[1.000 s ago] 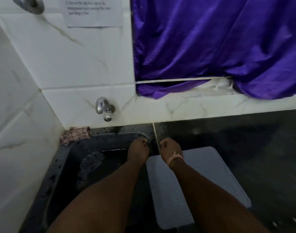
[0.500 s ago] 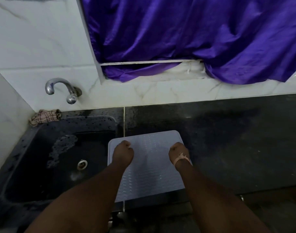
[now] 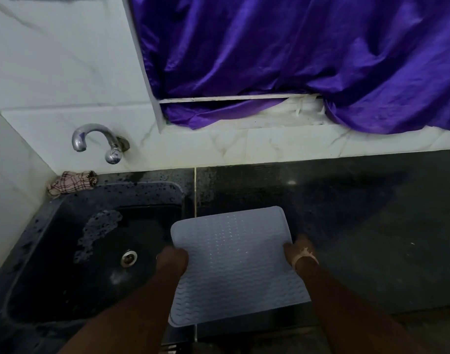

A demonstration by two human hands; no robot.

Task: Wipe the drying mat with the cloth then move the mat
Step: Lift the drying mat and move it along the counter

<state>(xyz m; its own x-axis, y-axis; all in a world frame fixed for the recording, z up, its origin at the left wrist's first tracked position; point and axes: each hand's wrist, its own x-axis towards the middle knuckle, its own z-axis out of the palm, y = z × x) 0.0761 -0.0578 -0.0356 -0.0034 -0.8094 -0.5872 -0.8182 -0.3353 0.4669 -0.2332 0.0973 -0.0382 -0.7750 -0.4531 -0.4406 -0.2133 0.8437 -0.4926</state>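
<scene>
The pale blue ribbed drying mat (image 3: 235, 261) lies across the seam between the black sink and the dark counter, its left edge over the sink rim. My left hand (image 3: 172, 260) grips the mat's left edge and my right hand (image 3: 299, 251), with a pale band at the wrist, grips its right edge. A checked cloth (image 3: 70, 183) lies bunched in the back left corner behind the sink, far from both hands.
The black sink (image 3: 53, 226) holds foam patches and a drain (image 3: 128, 258). A chrome tap (image 3: 99, 141) juts from the white tiled wall. Dark counter (image 3: 372, 226) stretches right. A purple curtain (image 3: 295, 60) hangs over the window ledge behind.
My hands have slid from the mat's top surface out to its two side edges. The mat now sits slightly tilted, partly over the sink edge.
</scene>
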